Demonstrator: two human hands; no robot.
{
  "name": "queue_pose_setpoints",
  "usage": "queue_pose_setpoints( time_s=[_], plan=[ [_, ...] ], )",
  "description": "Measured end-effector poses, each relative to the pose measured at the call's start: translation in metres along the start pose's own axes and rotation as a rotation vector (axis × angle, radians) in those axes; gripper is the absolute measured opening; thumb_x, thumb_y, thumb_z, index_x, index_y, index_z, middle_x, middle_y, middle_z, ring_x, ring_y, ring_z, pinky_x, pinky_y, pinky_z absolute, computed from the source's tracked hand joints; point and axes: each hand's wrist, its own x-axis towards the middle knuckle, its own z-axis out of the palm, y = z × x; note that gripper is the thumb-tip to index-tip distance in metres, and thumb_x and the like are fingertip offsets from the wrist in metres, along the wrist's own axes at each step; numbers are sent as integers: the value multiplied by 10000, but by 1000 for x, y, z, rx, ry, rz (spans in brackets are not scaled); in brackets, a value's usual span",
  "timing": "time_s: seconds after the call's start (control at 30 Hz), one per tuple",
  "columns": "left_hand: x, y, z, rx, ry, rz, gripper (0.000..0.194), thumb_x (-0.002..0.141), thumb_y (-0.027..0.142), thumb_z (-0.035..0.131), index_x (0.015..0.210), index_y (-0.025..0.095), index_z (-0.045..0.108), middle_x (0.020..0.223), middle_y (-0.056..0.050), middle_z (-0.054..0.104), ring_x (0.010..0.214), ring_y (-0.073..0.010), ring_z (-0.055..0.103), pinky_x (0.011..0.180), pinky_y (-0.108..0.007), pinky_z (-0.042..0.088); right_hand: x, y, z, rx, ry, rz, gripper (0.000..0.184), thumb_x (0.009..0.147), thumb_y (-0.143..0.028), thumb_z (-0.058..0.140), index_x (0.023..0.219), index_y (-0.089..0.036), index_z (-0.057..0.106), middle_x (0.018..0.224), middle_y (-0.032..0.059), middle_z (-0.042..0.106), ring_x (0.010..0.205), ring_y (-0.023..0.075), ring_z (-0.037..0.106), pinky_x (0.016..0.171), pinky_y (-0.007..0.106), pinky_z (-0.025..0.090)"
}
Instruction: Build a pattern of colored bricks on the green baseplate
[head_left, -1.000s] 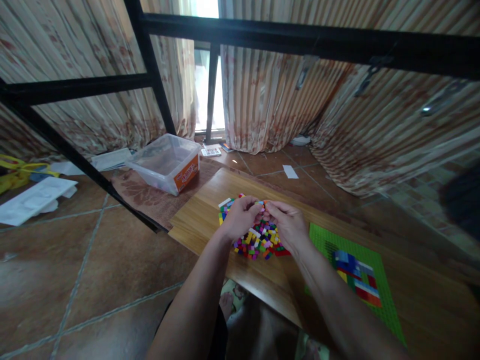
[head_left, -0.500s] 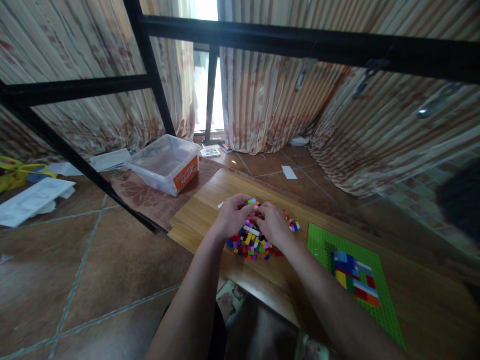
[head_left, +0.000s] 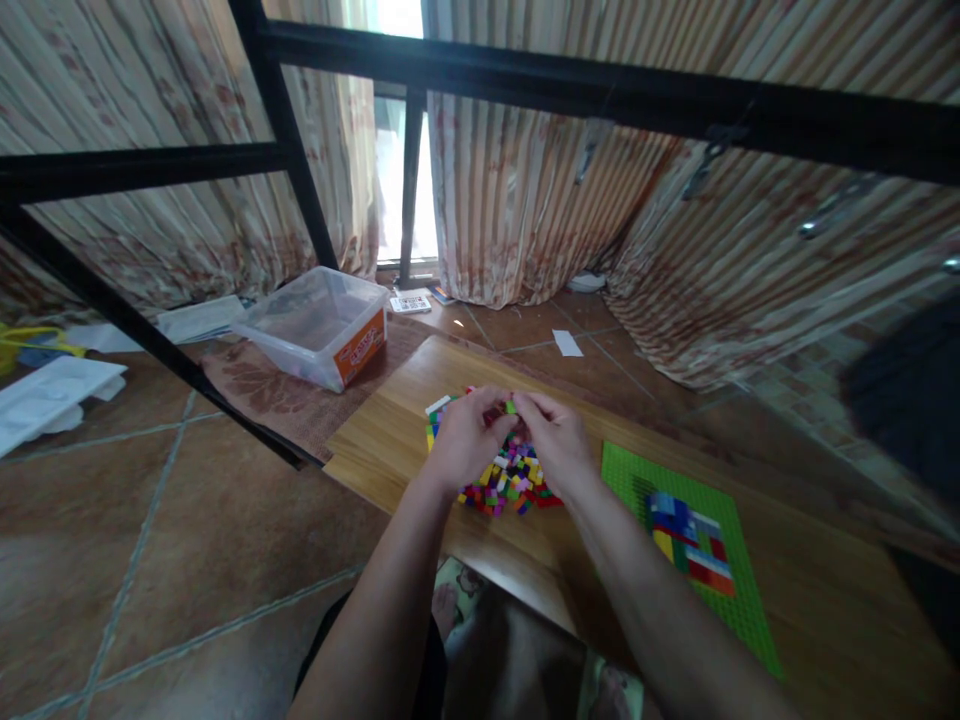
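Observation:
A heap of small coloured bricks [head_left: 504, 480] lies on a low wooden table [head_left: 390, 450]. My left hand [head_left: 463, 440] and my right hand [head_left: 556, 442] hover together over the heap's far side, fingertips meeting in a pinch around a small green brick [head_left: 511, 406]. Which hand grips it I cannot tell for sure. To the right lies a green baseplate [head_left: 735, 600] with a block of blue, yellow, white and red bricks [head_left: 688, 540] built on it.
A clear plastic tub [head_left: 319, 325] with an orange label sits on a mat on the tiled floor to the left. Black metal frame bars [head_left: 150, 330] cross in front of striped curtains. Papers and a white tray [head_left: 45, 390] lie at far left.
Both hands stayed together over the heap, shifting slightly left in view as the camera turned. The pinched brick stays at the fingertips.

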Motion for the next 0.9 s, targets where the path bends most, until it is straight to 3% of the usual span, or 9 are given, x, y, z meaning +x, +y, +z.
queue_pose_setpoints(
  time_s=[0.3,0.57,0.67,0.77,0.9],
  plan=[
    [-1,2,3,126,71,142,144,826,166,598,926,176,703,855,-54,699,810,-165,624,826,-298,466,-8,-3,2,198,26,14,266,713,-448,709,750,-185,724,703,-2,679,597,124,555,556,253,462],
    [-3,5,1,-88,24,33,144,855,198,562,928,160,679,881,-47,692,817,-153,630,788,-261,475,-14,-3,-3,340,51,103,241,662,-409,764,785,-204,739,779,8,699,686,114,598,656,250,518],
    [-2,2,3,-260,-3,-14,160,852,224,572,964,139,648,875,-46,678,805,-145,615,766,-252,478,-14,4,-18,140,84,62,276,726,-432,700,878,-205,738,786,16,707,671,138,608,655,289,526],
    [-1,-1,5,-425,-53,-75,181,830,246,612,961,124,638,859,-43,669,789,-138,608,740,-241,479,-16,14,-40,-315,122,-65,261,782,-382,634,933,-196,739,858,51,731,748,193,648,732,353,529],
    [-1,0,8,-576,-99,-203,226,810,291,655,963,124,660,817,-37,677,751,-130,615,725,-240,488,-23,23,-57,-809,52,-204,251,827,-249,571,1015,-189,726,1015,96,718,940,245,653,892,415,488]
  ],
)
